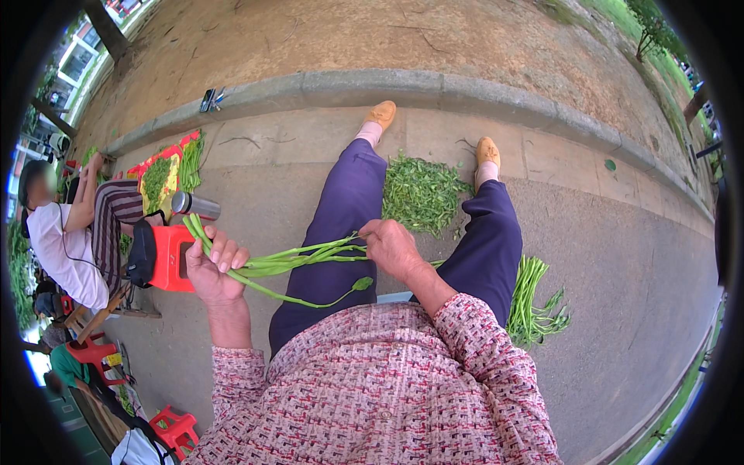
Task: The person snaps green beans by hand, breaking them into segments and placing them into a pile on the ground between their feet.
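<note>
My left hand [218, 264] is closed around the thick ends of a small bunch of long green vegetable stems [290, 260]. The stems stretch rightward above my thigh, and one hangs lower with a single leaf at its tip. At the far end of the bunch my right hand [392, 247] pinches the thin stem tips between thumb and fingers. A heap of loose green leaves [423, 192] lies on the ground between my feet. To the right of my leg rests a pile of green stems [528, 296], with some leaves at its lower end.
A red plastic stool [168, 256] with a black bag [141, 253] and a steel flask [197, 204] are at left. Beside them sits a person [70, 232] near greens [156, 177] on a red sheet. A stone kerb [372, 87] runs ahead; another red stool [174, 429] stands lower left.
</note>
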`<state>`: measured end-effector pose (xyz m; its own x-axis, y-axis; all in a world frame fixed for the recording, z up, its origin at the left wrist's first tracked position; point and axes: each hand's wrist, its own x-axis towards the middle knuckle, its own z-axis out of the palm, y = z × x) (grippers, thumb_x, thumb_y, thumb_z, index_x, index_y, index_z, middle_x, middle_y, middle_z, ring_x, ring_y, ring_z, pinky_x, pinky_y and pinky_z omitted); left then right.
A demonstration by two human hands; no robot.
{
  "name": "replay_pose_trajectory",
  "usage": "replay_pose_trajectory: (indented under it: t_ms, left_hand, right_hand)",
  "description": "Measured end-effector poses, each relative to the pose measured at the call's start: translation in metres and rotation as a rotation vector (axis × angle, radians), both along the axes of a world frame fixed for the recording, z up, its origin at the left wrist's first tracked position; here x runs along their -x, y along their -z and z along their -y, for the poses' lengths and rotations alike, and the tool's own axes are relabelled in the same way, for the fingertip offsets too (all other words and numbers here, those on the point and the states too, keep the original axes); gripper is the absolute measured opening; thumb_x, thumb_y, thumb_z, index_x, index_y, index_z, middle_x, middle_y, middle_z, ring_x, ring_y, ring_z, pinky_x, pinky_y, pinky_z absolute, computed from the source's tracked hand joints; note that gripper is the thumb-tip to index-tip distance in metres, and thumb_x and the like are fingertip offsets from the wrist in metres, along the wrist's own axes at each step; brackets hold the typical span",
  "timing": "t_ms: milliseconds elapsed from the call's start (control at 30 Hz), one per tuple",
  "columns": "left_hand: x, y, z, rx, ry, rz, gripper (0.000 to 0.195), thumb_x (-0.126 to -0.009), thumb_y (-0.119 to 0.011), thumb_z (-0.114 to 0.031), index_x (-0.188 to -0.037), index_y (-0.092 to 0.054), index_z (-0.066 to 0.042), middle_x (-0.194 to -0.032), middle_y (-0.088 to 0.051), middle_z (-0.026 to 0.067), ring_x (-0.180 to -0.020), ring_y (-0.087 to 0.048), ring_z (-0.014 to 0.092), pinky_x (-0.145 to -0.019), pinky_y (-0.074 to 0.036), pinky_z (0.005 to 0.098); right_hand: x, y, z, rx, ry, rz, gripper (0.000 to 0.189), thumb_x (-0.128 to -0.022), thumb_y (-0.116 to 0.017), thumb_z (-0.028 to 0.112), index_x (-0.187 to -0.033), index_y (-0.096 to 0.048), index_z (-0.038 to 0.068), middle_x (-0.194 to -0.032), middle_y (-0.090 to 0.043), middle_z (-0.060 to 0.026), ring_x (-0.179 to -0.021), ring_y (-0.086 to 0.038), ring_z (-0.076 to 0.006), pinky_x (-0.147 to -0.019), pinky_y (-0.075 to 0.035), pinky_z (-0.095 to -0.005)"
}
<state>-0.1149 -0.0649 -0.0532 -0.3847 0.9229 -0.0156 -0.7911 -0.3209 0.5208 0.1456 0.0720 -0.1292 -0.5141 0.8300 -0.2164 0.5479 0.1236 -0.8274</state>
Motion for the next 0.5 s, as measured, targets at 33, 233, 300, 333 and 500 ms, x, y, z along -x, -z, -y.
replay_pose_trajectory:
  t_ms: [33,233,300,333,500]
  left_hand:
    - [-0.002,0.0,-0.002,-0.004,0.007,0.004,0.02,-0.09,-0.049,-0.02,-0.098,-0.053,-0.002,-0.063,-0.043,0.001,-0.047,-0.04,0.012,-0.052,-0.035,0.0302]
    - [0.002,0.006,0.0,0.003,-0.019,0.007,0.02,-0.09,-0.049,-0.02,-0.097,-0.054,-0.003,-0.062,-0.043,0.0007,-0.047,-0.039,0.012,-0.051,-0.035,0.0298]
    - [0.012,0.005,0.005,-0.013,-0.03,-0.003,0.02,-0.09,-0.049,-0.021,-0.097,-0.054,-0.003,-0.062,-0.043,0.0007,-0.047,-0.04,0.012,-0.051,-0.035,0.0298]
    - [0.017,0.002,0.008,-0.023,-0.034,-0.013,0.02,-0.09,-0.049,-0.02,-0.097,-0.054,-0.003,-0.062,-0.043,0.0009,-0.047,-0.04,0.012,-0.051,-0.035,0.0297]
    - [0.018,-0.003,0.012,-0.044,-0.039,0.029,0.021,-0.09,-0.048,-0.02,-0.098,-0.055,-0.001,-0.062,-0.042,0.0015,-0.048,-0.039,0.012,-0.051,-0.034,0.0294]
  right_hand:
    - [0.0,0.007,-0.001,0.077,0.036,-0.038,0.021,-0.084,-0.052,0.014,-0.089,-0.07,0.004,-0.085,-0.068,-0.0191,-0.083,-0.065,-0.0342,-0.076,-0.05,-0.0418]
    - [-0.006,0.015,-0.014,0.542,0.293,-0.259,0.024,-0.079,-0.049,0.008,-0.084,-0.069,-0.003,-0.076,-0.067,-0.0125,-0.07,-0.063,-0.0226,-0.065,-0.048,-0.0332]
    - [-0.022,0.016,-0.022,0.544,0.448,-0.279,0.024,-0.077,-0.048,0.007,-0.083,-0.068,-0.006,-0.072,-0.065,-0.0095,-0.067,-0.06,-0.0166,-0.062,-0.046,-0.0299]
    - [-0.031,0.022,-0.028,0.527,0.492,-0.308,0.024,-0.077,-0.049,0.006,-0.085,-0.068,-0.006,-0.072,-0.066,-0.01,-0.066,-0.06,-0.0169,-0.061,-0.046,-0.0299]
    - [-0.07,0.052,-0.073,0.162,0.433,-0.169,0.043,-0.074,-0.061,0.01,-0.114,-0.061,-0.005,-0.088,-0.067,-0.0203,-0.082,-0.064,-0.0301,-0.076,-0.048,-0.035]
